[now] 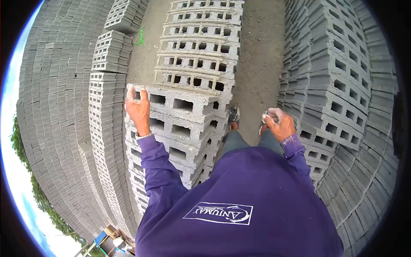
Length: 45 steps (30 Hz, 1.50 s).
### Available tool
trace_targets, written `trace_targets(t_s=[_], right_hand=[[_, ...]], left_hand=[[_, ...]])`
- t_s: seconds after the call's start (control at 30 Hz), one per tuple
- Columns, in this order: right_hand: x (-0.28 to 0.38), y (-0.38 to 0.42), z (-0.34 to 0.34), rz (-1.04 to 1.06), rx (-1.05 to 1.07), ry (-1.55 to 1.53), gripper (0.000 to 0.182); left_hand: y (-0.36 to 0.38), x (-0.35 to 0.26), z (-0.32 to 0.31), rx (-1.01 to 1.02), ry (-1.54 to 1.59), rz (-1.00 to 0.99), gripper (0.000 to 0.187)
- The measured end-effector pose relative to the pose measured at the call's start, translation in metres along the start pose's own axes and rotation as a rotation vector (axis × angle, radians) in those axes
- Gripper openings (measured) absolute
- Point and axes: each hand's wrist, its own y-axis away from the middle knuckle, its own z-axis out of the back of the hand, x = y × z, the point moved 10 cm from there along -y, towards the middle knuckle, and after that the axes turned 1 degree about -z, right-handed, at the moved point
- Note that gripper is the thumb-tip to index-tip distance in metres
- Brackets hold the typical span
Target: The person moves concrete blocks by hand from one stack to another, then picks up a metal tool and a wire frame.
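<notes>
purple shirt (257,188), hands (138,113) apart, block (169,101) by left

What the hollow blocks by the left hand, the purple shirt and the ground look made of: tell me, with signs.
Hollow blocks: apparently concrete, rough and matte; gray, grainy faces.
Purple shirt: probably soft cloth, matte; the sleeves crease, but the fiber can't be told.
Ground: likely packed earth or sand, dull; brownish and speckled.

Two hands (138,112) (280,124), one purple shirt (265,184)
</notes>
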Motion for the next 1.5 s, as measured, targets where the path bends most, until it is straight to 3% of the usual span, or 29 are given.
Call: trace_targets(t_s=[0.03,0.1,0.2,0.23,0.27,0.3,0.33,0.43,0.57,0.63,0.77,0.83,0.9,0.97,1.0,1.07,1.17,1.27,1.43,1.5], right_hand=[[0.020,-0.003,-0.038,0.031,0.135,0.026,0.054],[0.057,-0.008,-0.094,0.104,0.262,-0.033,0.062],[0.079,-0.019,-0.157,0.098,0.346,-0.040,0.083],[0.083,-0.025,-0.171,0.101,0.353,-0.018,0.090],[0.083,-0.028,-0.188,0.052,0.422,0.033,0.096],[0.094,-0.025,-0.190,0.022,0.436,0.043,0.098],[0.101,-0.023,-0.194,0.000,0.454,0.025,0.099],[0.098,-0.022,-0.211,-0.051,0.462,0.010,0.095],[0.096,-0.019,-0.213,-0.099,0.387,-0.080,0.096],[0.093,-0.020,-0.208,-0.131,0.399,-0.108,0.098],[0.072,-0.010,-0.203,-0.264,0.337,-0.212,0.105],[0.058,-0.007,-0.188,-0.285,0.207,-0.279,0.109],[0.038,0.001,-0.173,-0.412,0.188,-0.340,0.099],[0.002,-0.001,-0.169,-0.460,-0.018,-0.538,0.075],[-0.004,0.001,-0.164,-0.505,0.017,-0.557,0.064],[-0.026,0.013,-0.155,-0.504,-0.039,-0.577,0.062],[-0.065,0.047,-0.110,-0.510,-0.061,-0.623,0.060],[-0.122,0.094,-0.033,-0.581,-0.107,-0.482,0.054],[-0.225,0.174,0.114,-0.710,-0.343,-0.207,0.048],[-0.264,0.194,0.164,-0.706,-0.460,-0.073,0.047]], left_hand=[[-0.020,0.028,0.017,-0.043,-0.166,0.009,0.067],[-0.051,0.073,0.016,0.110,-0.356,0.057,0.078],[-0.062,0.131,-0.032,0.708,-0.339,0.220,0.088],[-0.073,0.143,-0.034,0.646,-0.395,0.159,0.085],[-0.081,0.174,-0.048,0.717,-0.320,0.200,0.070],[-0.082,0.167,-0.050,0.708,-0.194,0.187,0.038],[-0.085,0.178,-0.054,0.697,-0.194,0.205,0.033],[-0.085,0.212,-0.077,0.794,-0.166,0.236,0.028],[-0.093,0.221,-0.070,0.730,-0.062,0.241,0.027],[-0.090,0.172,-0.049,0.613,-0.086,0.227,0.027],[-0.091,0.126,-0.014,0.615,-0.224,0.198,0.030],[-0.087,0.085,-0.003,0.617,-0.328,0.144,0.031],[-0.069,0.003,0.024,0.456,-0.448,0.018,0.033],[-0.043,-0.055,0.031,0.489,-0.465,-0.036,0.034],[-0.029,-0.087,0.037,0.447,-0.446,-0.080,0.034],[-0.020,-0.108,0.038,0.375,-0.456,-0.164,0.035],[0.038,-0.175,0.023,0.441,-0.264,-0.224,0.036],[0.090,-0.185,-0.014,0.504,-0.272,-0.158,0.038],[0.224,-0.213,-0.136,0.652,-0.006,-0.133,0.031],[0.286,-0.207,-0.202,0.751,0.244,-0.101,0.031]])
